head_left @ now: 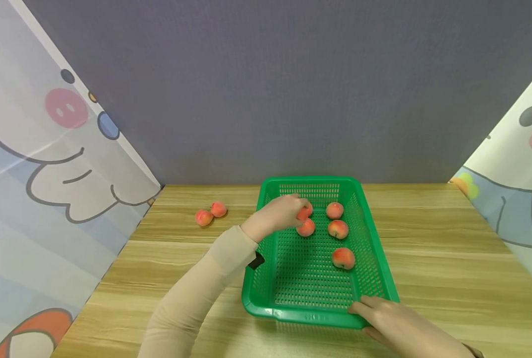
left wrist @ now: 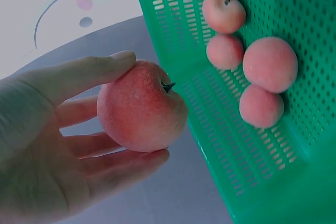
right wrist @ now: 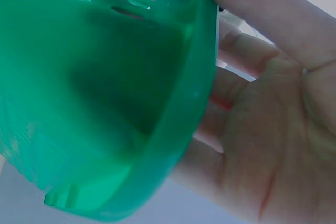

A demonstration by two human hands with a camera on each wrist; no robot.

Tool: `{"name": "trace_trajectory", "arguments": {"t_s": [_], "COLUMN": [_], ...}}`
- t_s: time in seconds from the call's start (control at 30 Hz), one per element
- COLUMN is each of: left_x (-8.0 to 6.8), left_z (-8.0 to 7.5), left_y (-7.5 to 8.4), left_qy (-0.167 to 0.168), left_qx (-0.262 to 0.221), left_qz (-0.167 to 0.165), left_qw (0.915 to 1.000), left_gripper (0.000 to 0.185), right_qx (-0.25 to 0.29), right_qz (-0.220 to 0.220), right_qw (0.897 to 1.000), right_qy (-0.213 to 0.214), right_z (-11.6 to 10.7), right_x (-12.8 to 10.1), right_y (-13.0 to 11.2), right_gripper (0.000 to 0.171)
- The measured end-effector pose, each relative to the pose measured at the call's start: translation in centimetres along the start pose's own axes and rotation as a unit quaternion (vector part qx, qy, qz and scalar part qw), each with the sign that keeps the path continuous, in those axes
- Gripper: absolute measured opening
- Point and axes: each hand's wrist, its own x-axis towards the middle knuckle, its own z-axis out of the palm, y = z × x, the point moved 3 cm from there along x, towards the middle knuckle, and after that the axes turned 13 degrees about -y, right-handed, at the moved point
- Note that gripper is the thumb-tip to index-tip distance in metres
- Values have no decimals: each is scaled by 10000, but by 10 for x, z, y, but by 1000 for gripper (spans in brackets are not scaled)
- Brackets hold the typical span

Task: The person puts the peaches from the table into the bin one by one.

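Note:
My left hand (head_left: 280,215) reaches over the far left part of the green plastic basket (head_left: 319,317). Between thumb and fingers it holds a red-yellow apple (left wrist: 142,107), whose dark stem shows in the left wrist view. A second apple (head_left: 306,227) lies in the basket just below that hand. Along the basket's right side lie three more: a far apple (head_left: 335,211), a middle apple (head_left: 338,229) and a nearer apple (head_left: 343,258). At the near right corner, my right hand (head_left: 393,323) grips the basket rim (right wrist: 197,85), thumb over it and fingers outside.
Two more red fruits (head_left: 211,213) sit side by side on the wooden table (head_left: 436,258), left of the basket. Behind the table rises a grey panel (head_left: 266,94). Cartoon-printed sheets (head_left: 20,164) flank both sides.

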Motion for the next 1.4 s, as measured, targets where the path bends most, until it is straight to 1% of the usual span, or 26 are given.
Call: {"name": "trace_trajectory", "arguments": {"t_s": [0.1, 0.13, 0.27, 0.4, 0.53, 0.73, 0.87, 0.97, 1.13, 1.3, 1.4], "left_x": [6, 8, 14, 18, 23, 30, 35, 38, 43, 45, 47], "left_z": [4, 5, 10, 15, 22, 34, 41, 47, 54, 59, 61], "left_y": [6, 7, 12, 16, 19, 23, 24, 23, 22, 23, 24], "left_qy": [-178, -220, -347, -409, -442, -660, -773, -828, -932, -948, -956], "left_qx": [124, 234, 367, 422, 523, 649, 813, 866, 793, 842, 1031], "left_qz": [-25, -10, 29, 95, 129, 55, 0, -20, 0, 14, 37], "left_qw": [9998, 9995, 9987, 9982, 9976, 9957, 9937, 9928, 9925, 9919, 9901], "left_gripper": [37, 37, 39, 27, 20, 24, 28, 24, 16, 18, 20], "right_qx": [-49, -64, -36, -24, 45, 179, 137, 51, -7, -24, -41], "right_qz": [-49, -56, -55, -20, 48, 155, 108, 23, -28, -9, -12], "right_qw": [9999, 9999, 9999, 9999, 10000, 9995, 9997, 10000, 10000, 10000, 10000], "right_qy": [88, 107, 110, 96, -9, -226, -178, -73, -16, -19, -3], "right_z": [0, 0, 0, 0, 0, -1, -1, -1, 0, 0, 0], "right_x": [0, -1, 0, 0, 0, 0, 0, 0, 0, 0, 0], "right_y": [0, 0, 0, 0, 0, 0, 0, -1, 0, 0, 0], "right_gripper": [33, 33, 33, 33, 32, 32, 32, 32, 32, 32, 33]}}
